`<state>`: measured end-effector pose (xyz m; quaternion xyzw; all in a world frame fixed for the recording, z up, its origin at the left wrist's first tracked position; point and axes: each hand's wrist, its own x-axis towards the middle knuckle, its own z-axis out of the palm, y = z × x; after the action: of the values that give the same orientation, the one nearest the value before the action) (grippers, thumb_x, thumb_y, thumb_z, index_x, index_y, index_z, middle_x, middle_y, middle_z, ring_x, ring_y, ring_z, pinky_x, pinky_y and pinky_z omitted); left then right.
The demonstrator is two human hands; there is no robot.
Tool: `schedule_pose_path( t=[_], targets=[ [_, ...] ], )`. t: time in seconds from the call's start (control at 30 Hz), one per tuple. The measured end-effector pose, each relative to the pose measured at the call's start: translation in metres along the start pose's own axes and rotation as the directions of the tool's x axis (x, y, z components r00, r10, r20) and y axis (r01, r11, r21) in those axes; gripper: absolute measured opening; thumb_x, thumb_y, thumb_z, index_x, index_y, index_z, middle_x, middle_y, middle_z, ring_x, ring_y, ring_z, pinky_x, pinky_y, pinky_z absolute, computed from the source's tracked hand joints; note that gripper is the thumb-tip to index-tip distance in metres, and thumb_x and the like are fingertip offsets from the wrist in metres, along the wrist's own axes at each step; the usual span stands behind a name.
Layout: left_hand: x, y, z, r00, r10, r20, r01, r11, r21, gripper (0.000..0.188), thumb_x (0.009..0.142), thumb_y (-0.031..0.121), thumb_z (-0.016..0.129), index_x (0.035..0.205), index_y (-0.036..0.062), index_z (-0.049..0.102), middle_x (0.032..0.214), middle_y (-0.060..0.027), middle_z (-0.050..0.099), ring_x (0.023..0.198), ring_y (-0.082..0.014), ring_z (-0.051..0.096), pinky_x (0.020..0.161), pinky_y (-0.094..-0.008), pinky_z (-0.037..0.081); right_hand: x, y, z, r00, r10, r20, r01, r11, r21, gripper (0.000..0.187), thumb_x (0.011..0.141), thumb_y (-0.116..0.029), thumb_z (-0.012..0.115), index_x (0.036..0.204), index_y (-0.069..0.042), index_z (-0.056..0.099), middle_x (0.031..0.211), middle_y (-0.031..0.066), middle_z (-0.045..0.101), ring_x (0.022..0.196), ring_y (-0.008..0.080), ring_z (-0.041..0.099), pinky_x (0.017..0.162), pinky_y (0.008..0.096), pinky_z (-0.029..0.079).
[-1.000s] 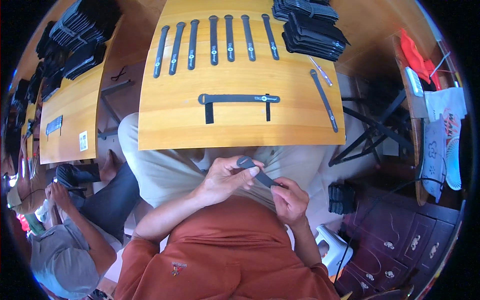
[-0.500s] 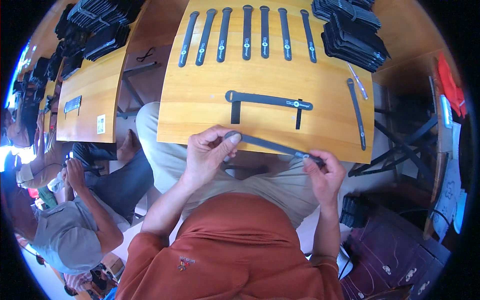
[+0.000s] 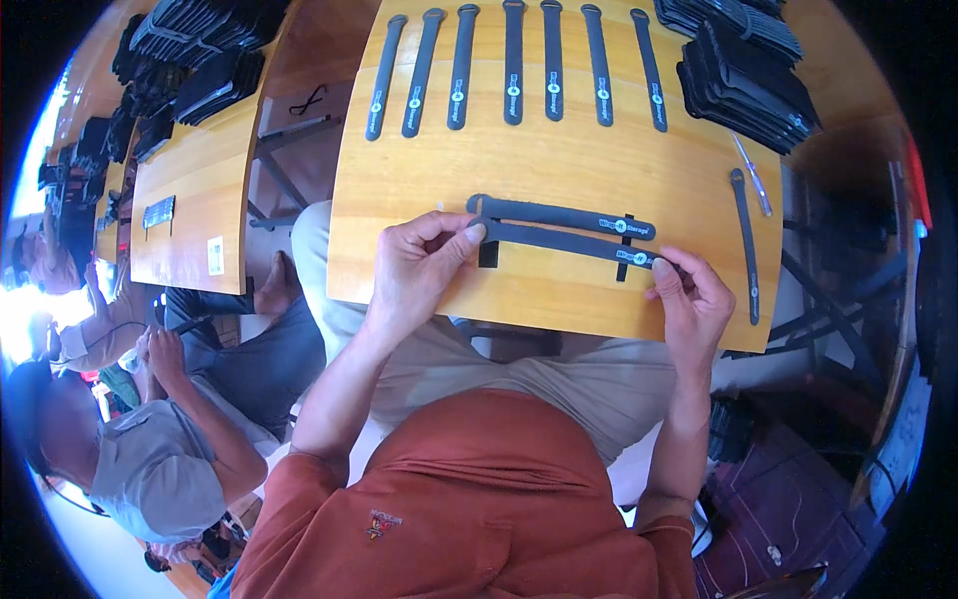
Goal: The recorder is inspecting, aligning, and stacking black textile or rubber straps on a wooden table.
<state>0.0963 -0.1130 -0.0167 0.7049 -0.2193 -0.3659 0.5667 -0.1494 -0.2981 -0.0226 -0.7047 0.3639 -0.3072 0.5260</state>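
Observation:
A dark grey strap (image 3: 569,242), slotted at one end and printed at the other, is stretched level between my hands. My left hand (image 3: 424,268) pinches its slotted end between thumb and fingers. At the printed end, my right hand (image 3: 696,299) grips the tip with thumb and forefinger. Just beyond it on the table lies a matching strap (image 3: 559,212), nearly parallel. Two short black strips (image 3: 488,256) run crosswise under these straps; the right strip (image 3: 624,268) shows below the held strap. Whether the held strap touches the strips, I cannot tell.
Several more straps (image 3: 514,65) lie in a row along the far side of the wooden table (image 3: 399,200). At the right are a single strap (image 3: 745,250), a pen (image 3: 751,175) and stacked black bundles (image 3: 743,90). A co-worker (image 3: 165,469) sits on the left.
Both hands have moved forward, bringing the strap from in front of the table's near edge to over the tabletop, close beside the lying strap. My view has shifted slightly.

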Motion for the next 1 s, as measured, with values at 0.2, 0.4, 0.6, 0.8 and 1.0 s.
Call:
schedule_pose_path(
  t=[0.2, 0.4, 0.6, 0.8, 1.0],
  targets=[
    [0.013, 0.0, -0.001, 1.0, 0.004, -0.02, -0.004, 1.0, -0.007, 0.016, 0.1, 0.01, 0.071, 0.106, -0.004, 0.075, 0.079, 0.0005, 0.069, 0.067, -0.0027, 0.057, 0.06, -0.0188, 0.047, 0.015, 0.005, 0.003, 0.999, 0.0, 0.035, 0.001, 0.999, -0.032, 0.021, 0.099, -0.007, 0.069, 0.117, 0.004, 0.072, 0.089, 0.0063, 0.067, 0.07, 0.0092, 0.063, 0.059, 0.0221, 0.053],
    [0.02, -0.001, -0.001, 0.998, 0.025, -0.066, -0.02, 0.997, 0.071, 0.014, 0.097, 0.007, 0.073, 0.106, -0.0036, 0.075, 0.08, -0.0017, 0.072, 0.068, -0.0029, 0.06, 0.059, -0.0192, 0.048, 0.019, 0.007, 0.007, 0.999, 0.033, 0.003, -0.033, 0.997, -0.072, 0.02, 0.099, -0.008, 0.069, 0.115, 0.004, 0.072, 0.093, 0.0064, 0.067, 0.071, 0.0089, 0.062, 0.056, 0.0219, 0.054],
    [0.023, 0.006, 0.0, 0.996, -0.053, -0.067, 0.065, 0.98, 0.186, 0.015, 0.098, 0.005, 0.072, 0.108, -0.0053, 0.074, 0.079, -0.0014, 0.07, 0.065, -0.0045, 0.06, 0.058, -0.019, 0.049, 0.022, 0.008, 0.011, 0.999, 0.009, -0.034, -0.014, 0.99, -0.141, 0.018, 0.099, -0.008, 0.07, 0.112, 0.004, 0.072, 0.095, 0.0065, 0.068, 0.071, 0.0087, 0.062, 0.053, 0.022, 0.053],
    [0.024, 0.002, -0.001, 0.996, -0.039, -0.082, 0.053, 0.983, 0.178, 0.016, 0.097, 0.007, 0.073, 0.106, -0.0053, 0.076, 0.074, -0.0034, 0.071, 0.064, -0.0041, 0.06, 0.057, -0.021, 0.049, 0.025, 0.007, 0.014, 0.998, -0.025, -0.054, 0.015, 0.983, -0.184, 0.016, 0.098, -0.008, 0.07, 0.109, 0.003, 0.074, 0.096, 0.0068, 0.068, 0.071, 0.0093, 0.062, 0.051, 0.0226, 0.052],
    [0.024, 0.0, -0.001, 0.996, -0.035, -0.085, 0.05, 0.982, 0.181, 0.016, 0.096, 0.006, 0.073, 0.106, -0.0057, 0.076, 0.079, -0.0065, 0.075, 0.07, -0.0061, 0.066, 0.062, -0.0228, 0.053, 0.027, 0.008, 0.015, 0.997, -0.037, -0.064, 0.022, 0.974, -0.226, 0.015, 0.097, -0.006, 0.071, 0.108, 0.004, 0.074, 0.094, 0.0084, 0.069, 0.068, 0.011, 0.062, 0.049, 0.0239, 0.051]
  ],
)
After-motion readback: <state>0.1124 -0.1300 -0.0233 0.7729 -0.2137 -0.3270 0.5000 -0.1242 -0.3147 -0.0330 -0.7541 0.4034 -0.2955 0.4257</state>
